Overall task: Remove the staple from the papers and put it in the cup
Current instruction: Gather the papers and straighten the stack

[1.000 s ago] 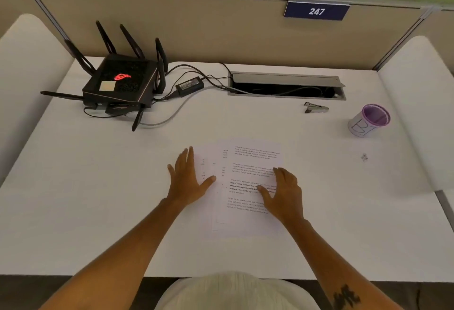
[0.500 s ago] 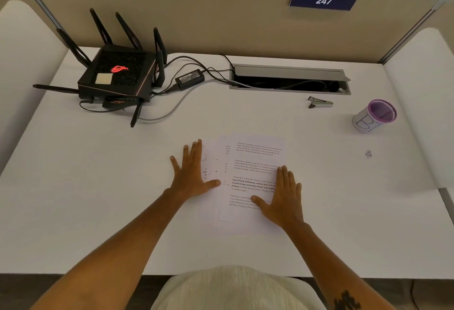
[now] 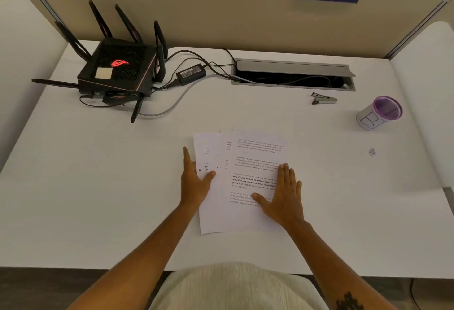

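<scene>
Item one, the papers point(image 3: 248, 182): I see printed sheets fanned into two overlapping layers, lying flat near the middle of the worktop point(image 3: 98, 187), a little toward its front edge. The lower sheet sticks out to the left. I cannot make out a staple on them.

Item two, my left hand point(image 3: 195, 182): it is turned on edge along the left border of the papers, fingers straight and together pointing toward the back edge, thumb resting on the lower sheet. It grips nothing. The forearm runs in from the front edge, angled toward the centre.

Item three, my right hand point(image 3: 285, 196): palm down, flat on the right side of the top sheet, fingers extended and close together, thumb splayed out to the left across the text. It presses the paper and grasps nothing. A dark tattoo shows on the forearm near the front edge.

Item four, the staple remover point(image 3: 323, 98): lying alone toward the back right, just in front of the cable tray point(image 3: 292, 73), well apart from both hands.

Item five, the cup point(image 3: 378, 112): white with a purple rim, standing near the right edge, right of the remover.

Item six, a small speck of debris point(image 3: 372, 151): on the worktop in front of the cup.

Item seven, the router point(image 3: 118, 71): black, antennas up, at the back left corner, with a power brick point(image 3: 191, 73) beside it.
</scene>
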